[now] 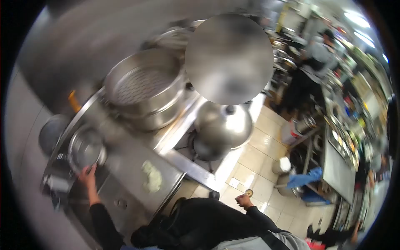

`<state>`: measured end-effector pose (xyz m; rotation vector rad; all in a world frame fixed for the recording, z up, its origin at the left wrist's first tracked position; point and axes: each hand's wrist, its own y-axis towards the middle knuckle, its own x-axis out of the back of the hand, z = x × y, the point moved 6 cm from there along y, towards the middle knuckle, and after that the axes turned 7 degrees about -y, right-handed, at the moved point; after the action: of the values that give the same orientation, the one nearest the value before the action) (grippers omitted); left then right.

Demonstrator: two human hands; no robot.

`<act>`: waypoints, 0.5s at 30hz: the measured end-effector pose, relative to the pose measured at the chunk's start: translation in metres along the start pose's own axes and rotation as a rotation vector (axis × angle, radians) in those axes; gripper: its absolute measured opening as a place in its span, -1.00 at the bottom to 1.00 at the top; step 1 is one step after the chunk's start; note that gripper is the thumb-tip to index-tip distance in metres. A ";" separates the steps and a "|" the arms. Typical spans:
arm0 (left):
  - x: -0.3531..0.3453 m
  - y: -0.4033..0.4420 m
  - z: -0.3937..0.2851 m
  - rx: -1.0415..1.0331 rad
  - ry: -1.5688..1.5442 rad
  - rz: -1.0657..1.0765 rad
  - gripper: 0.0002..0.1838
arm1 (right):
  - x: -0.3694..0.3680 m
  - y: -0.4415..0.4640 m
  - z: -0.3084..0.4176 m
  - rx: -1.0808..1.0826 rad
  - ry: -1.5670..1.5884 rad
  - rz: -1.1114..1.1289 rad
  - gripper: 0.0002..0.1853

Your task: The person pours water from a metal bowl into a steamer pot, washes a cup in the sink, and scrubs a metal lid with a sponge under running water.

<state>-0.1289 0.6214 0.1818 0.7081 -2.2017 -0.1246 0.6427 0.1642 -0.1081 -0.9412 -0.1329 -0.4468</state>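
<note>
At the left, my left hand (87,177) reaches to the near rim of a round metal bowl (81,143), its fingers closed on the edge. The bowl stands at the far left of a steel counter (125,154). To the right of the bowl, a pale, crumpled cloth-like mass (151,177) lies on the counter. My right hand (243,201) hangs over the tiled floor beside my body, fingers curled in. A small brownish round thing (248,193) shows just by its fingertips; whether it is held I cannot tell.
A large perforated steamer pot (146,100) stands behind the counter. A domed metal lid (239,123) sits on the stove (193,168). A white bottle-like item (57,183) is at far left. Across the floor (260,141), a person (310,71) stands near a crowded worktable (341,166).
</note>
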 end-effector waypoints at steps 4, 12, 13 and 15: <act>0.001 0.004 -0.007 0.011 0.153 0.040 -0.35 | 0.000 -0.007 0.003 -0.034 -0.131 -0.052 -0.77; 0.009 -0.014 -0.054 0.065 0.231 0.051 -0.31 | -0.007 0.005 0.003 0.296 -0.606 -0.072 -0.81; 0.009 -0.018 -0.063 0.061 0.231 0.054 -0.30 | -0.008 0.005 0.001 0.276 -0.621 -0.057 -0.79; 0.012 -0.025 -0.078 0.050 0.229 0.054 -0.28 | -0.009 0.004 -0.002 0.245 -0.673 -0.022 -0.77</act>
<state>-0.0674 0.6052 0.2349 0.6563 -2.0079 0.0379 0.6365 0.1677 -0.1152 -0.8170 -0.7918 -0.1134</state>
